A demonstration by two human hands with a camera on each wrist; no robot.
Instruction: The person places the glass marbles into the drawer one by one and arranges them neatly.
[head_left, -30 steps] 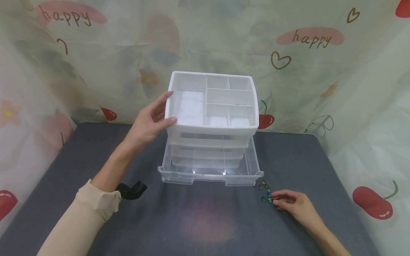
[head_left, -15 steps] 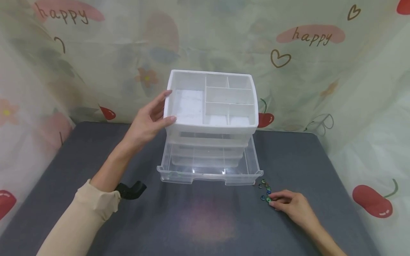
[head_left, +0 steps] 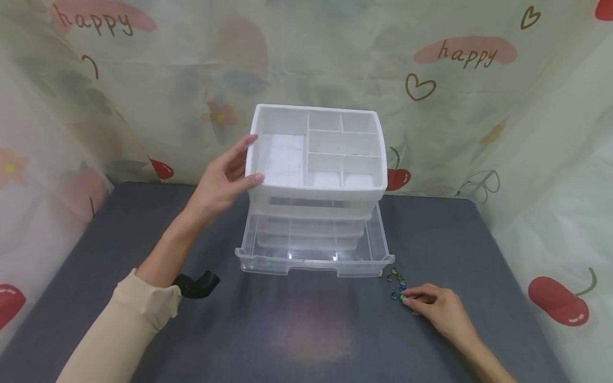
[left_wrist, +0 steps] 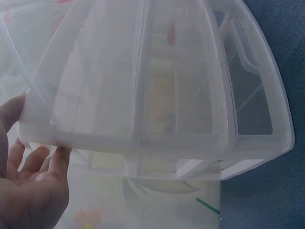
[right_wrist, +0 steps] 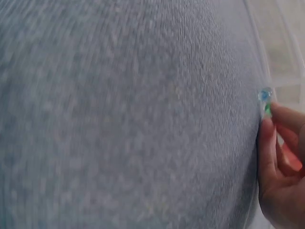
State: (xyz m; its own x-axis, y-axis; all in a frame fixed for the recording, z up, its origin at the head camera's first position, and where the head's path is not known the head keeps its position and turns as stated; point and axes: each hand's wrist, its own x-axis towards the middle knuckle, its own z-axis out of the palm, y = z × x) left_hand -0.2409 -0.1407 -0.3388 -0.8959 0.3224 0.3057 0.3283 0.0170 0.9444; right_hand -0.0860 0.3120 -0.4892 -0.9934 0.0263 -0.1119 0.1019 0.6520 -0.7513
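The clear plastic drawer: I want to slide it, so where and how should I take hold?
Probably grip the clear plastic drawer mid-front, from the near side: fingers under the cut-out in its front wall's lower edge, thumb on the rim. It juts out past the white plastic tray above, and the small coloured glassy beads lie off its right corner.

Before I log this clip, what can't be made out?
Small glassy pieces: head view, too small to count.
Green piece: right wrist view, partly covered by the right grip.
Drawer unit: left wrist view, cut off by the top edge.
Right forearm: head view, cut off below.
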